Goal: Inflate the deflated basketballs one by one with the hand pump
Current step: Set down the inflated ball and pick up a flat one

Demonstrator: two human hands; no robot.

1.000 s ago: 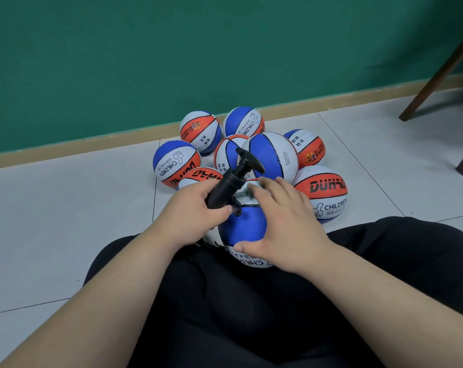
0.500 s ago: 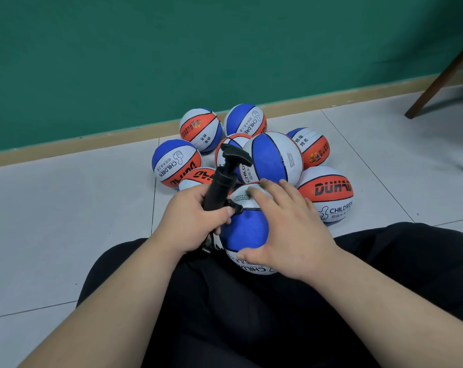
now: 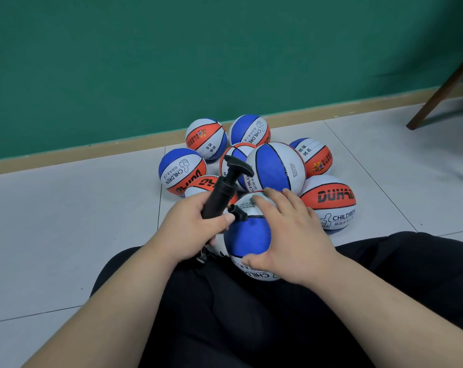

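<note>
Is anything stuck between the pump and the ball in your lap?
No, nothing visible. The left hand grips the hand pump, whose nozzle meets the basketball in the lap. The right hand rests on that ball beside the nozzle.

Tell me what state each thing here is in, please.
Hand pump: tilted, handle mostly pushed in.
Left hand: grips the pump's barrel.
Lap ball: on the lap, looks round.
Right hand: rests spread over the lap ball.
Other balls: heaped on the floor, untouched.
</note>
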